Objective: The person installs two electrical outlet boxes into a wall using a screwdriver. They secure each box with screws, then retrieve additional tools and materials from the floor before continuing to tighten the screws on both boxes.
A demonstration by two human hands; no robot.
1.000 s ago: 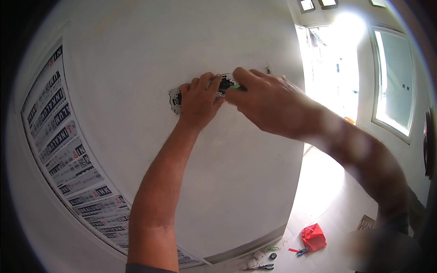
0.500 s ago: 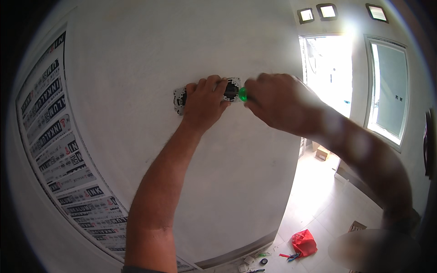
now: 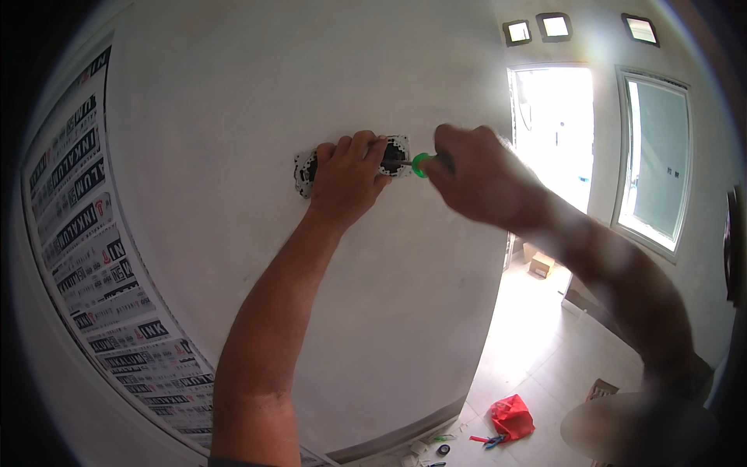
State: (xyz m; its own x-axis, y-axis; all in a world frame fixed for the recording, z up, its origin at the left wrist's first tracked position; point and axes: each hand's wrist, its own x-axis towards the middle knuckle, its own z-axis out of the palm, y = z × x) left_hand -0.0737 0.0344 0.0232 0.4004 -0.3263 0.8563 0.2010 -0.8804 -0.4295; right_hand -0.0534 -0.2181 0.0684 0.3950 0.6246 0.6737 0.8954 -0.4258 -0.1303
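Observation:
A socket mounting frame (image 3: 399, 145), pale metal with black insets, sits lengthwise against the white wall. My left hand (image 3: 346, 177) is closed over its middle, fingers bent across the top edge and thumb below. Both ends of the frame stick out beside the hand; the middle is hidden. At the right end, my right hand (image 3: 476, 173) grips a screwdriver (image 3: 421, 164) with a green handle. Its thin shaft runs sideways into the black right-hand opening, where the tip cannot be made out.
Printed protective film covers a panel (image 3: 101, 226) on the left. To the right are a bright doorway (image 3: 552, 140) and a window (image 3: 661, 156). On the floor lie a red bag (image 3: 512, 416), pliers (image 3: 493, 442), a black tape roll (image 3: 443, 450) and a small cardboard box (image 3: 541, 265).
My right hand and the screwdriver handle have shifted a little to the right, exposing more shaft. My left hand keeps its place on the frame. The whole view has turned slightly.

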